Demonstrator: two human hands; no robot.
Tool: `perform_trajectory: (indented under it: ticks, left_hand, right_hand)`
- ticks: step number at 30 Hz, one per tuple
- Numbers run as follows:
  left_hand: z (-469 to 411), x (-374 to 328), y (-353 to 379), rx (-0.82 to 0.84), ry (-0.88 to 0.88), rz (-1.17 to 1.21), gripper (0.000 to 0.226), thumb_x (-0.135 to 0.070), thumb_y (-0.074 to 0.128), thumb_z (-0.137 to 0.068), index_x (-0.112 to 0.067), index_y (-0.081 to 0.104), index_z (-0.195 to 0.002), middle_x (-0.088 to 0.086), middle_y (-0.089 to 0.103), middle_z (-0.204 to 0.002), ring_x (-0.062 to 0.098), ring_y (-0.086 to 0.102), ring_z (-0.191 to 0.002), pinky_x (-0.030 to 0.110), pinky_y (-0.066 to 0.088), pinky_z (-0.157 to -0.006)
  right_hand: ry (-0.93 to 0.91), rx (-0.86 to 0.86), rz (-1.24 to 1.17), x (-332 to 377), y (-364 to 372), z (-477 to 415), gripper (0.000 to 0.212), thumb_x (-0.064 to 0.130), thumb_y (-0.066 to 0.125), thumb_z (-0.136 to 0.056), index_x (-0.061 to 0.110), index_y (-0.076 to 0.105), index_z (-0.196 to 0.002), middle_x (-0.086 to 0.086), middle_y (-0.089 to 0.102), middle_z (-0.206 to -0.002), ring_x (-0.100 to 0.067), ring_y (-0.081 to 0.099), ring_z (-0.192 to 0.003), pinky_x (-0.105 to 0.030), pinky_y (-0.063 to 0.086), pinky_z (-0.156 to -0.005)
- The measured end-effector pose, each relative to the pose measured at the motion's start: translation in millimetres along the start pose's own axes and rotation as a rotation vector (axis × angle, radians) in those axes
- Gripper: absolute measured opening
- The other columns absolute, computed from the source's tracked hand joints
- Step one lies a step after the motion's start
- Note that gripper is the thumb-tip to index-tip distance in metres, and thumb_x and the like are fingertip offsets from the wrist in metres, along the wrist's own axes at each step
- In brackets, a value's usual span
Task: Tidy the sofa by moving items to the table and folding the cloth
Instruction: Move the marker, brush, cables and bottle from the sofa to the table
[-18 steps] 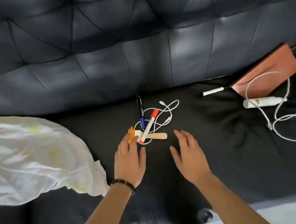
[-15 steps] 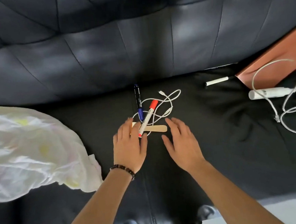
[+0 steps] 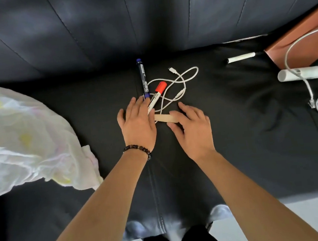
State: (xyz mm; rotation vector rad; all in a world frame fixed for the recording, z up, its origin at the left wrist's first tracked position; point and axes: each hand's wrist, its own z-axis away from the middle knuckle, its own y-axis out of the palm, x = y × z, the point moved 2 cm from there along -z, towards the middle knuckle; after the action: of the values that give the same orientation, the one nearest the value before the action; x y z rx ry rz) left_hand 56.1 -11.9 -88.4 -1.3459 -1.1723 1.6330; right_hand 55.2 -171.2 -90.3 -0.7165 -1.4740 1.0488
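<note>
- Sofa (image 3: 233,122): black throughout, glossy on the backrest, matt on the seat.
- Cloth (image 3: 18,135): white, with faint yellow and pink patches.
- Blue marker (image 3: 143,77): dark navy barrel, blue at both ends, white printed label.
- Red-capped marker (image 3: 158,93): white barrel with dark lettering, red cap.
- Cable (image 3: 184,86): white.
- Stick (image 3: 165,118): pale tan, unpatterned.
- Pen (image 3: 241,57): white barrel, black tip.
- Book (image 3: 299,46): plain reddish-brown cover.
- Cylinder (image 3: 306,73): white.
- Second cable (image 3: 311,103): white.
- Bracelet (image 3: 137,149), on the left wrist: dark brown beads.
- Floor (image 3: 311,212): light grey.
</note>
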Motion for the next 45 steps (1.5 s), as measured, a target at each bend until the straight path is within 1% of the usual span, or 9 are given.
perform_trajectory:
  ticks: [4,12,16,20,28,30,34,39,45]
  left_hand:
    - [54.0,-1.5,-8.8,-0.087,0.038,-0.089,0.03,-0.024,0.052,-0.096,-0.015,0.059,-0.123,0.012,0.052,-0.135,0.03,0.039,-0.135,0.052,0.031,-0.106]
    - [139.8,6.1,-20.3,0.017,0.081,0.124,0.031,-0.02,0.05,-0.096,-0.016,0.057,-0.126,0.012,0.042,-0.145,0.031,0.034,-0.138,0.041,0.031,-0.113]
    - [134.1,-22.0,-64.8,0.013,-0.092,0.347,0.033,-0.026,0.046,-0.098,-0.014,0.056,-0.127,0.001,0.06,-0.116,0.017,0.052,-0.105,0.031,0.045,-0.091]
    - [131.7,-60.9,-135.5,0.054,-0.172,0.492,0.033,-0.031,0.042,-0.099,-0.021,0.051,-0.129,-0.007,0.061,-0.103,0.015,0.057,-0.088,0.031,0.05,-0.078]
    - [174.5,-156.1,-340.0,0.058,-0.133,0.628,0.021,-0.031,0.047,-0.098,-0.027,0.054,-0.118,-0.015,0.056,-0.087,0.017,0.054,-0.077,0.043,0.053,-0.072]
    - [189.5,-182.3,-393.6,0.048,-0.091,0.683,0.017,-0.024,0.05,-0.098,-0.026,0.055,-0.114,-0.012,0.058,-0.089,0.011,0.054,-0.077,0.033,0.051,-0.073]
    - [217.1,-224.4,-480.8,0.064,0.076,0.725,0.019,-0.02,0.052,-0.097,-0.02,0.06,-0.115,-0.001,0.057,-0.096,-0.003,0.052,-0.083,0.003,0.035,-0.071]
    - [260.3,-241.5,-531.2,0.247,0.256,0.826,0.015,-0.026,0.052,-0.097,-0.03,0.06,-0.109,-0.009,0.059,-0.082,0.007,0.053,-0.07,0.019,0.04,-0.064]
    - [317.2,-274.9,-508.5,0.489,0.441,0.823,0.014,-0.026,0.053,-0.097,-0.031,0.06,-0.108,-0.005,0.066,-0.084,0.01,0.057,-0.068,0.028,0.047,-0.066]
  right_hand:
    - [0.02,0.014,-0.136,-0.3,-8.7,22.4,0.018,0.022,0.077,-0.084,0.019,0.073,-0.101,-0.006,0.065,-0.129,-0.029,0.052,-0.131,-0.046,0.045,-0.101]
    - [-0.003,-0.003,-0.104,-7.7,-27.2,85.1,0.011,0.025,0.082,-0.079,0.021,0.077,-0.088,0.005,0.074,-0.092,-0.023,0.062,-0.117,-0.033,0.052,-0.093]
    - [0.202,0.198,-0.139,-8.3,-58.9,104.7,0.012,0.038,0.072,-0.087,0.03,0.076,-0.094,0.01,0.066,-0.079,-0.018,0.066,-0.083,-0.026,0.052,-0.068]
    - [0.433,0.264,-0.251,2.5,-124.7,130.4,0.023,0.045,0.057,-0.095,0.032,0.072,-0.107,0.009,0.062,-0.084,-0.014,0.06,-0.072,-0.03,0.052,-0.068]
    - [0.743,-0.057,-0.654,82.5,-350.6,195.4,0.011,0.04,0.059,-0.095,0.041,0.059,-0.084,0.01,0.07,-0.079,-0.003,0.064,-0.078,-0.011,0.043,-0.064]
    - [0.789,-0.183,-0.738,103.4,-404.6,217.8,0.008,0.039,0.061,-0.093,0.037,0.063,-0.086,0.009,0.072,-0.077,-0.005,0.067,-0.078,-0.012,0.045,-0.067]
    - [0.828,-0.457,-0.813,143.8,-499.3,275.1,0.008,0.04,0.062,-0.092,0.033,0.066,-0.091,0.012,0.073,-0.075,-0.007,0.07,-0.079,-0.04,0.057,-0.081]
    - [0.93,-0.807,-0.893,188.0,-560.5,370.7,0.009,0.031,0.059,-0.096,0.027,0.066,-0.092,0.005,0.073,-0.078,-0.013,0.072,-0.078,-0.037,0.06,-0.075]
    - [1.191,-1.138,-1.163,212.4,-548.1,498.1,0.017,0.03,0.062,-0.095,0.015,0.069,-0.097,-0.002,0.071,-0.081,-0.021,0.071,-0.081,-0.033,0.055,-0.07]
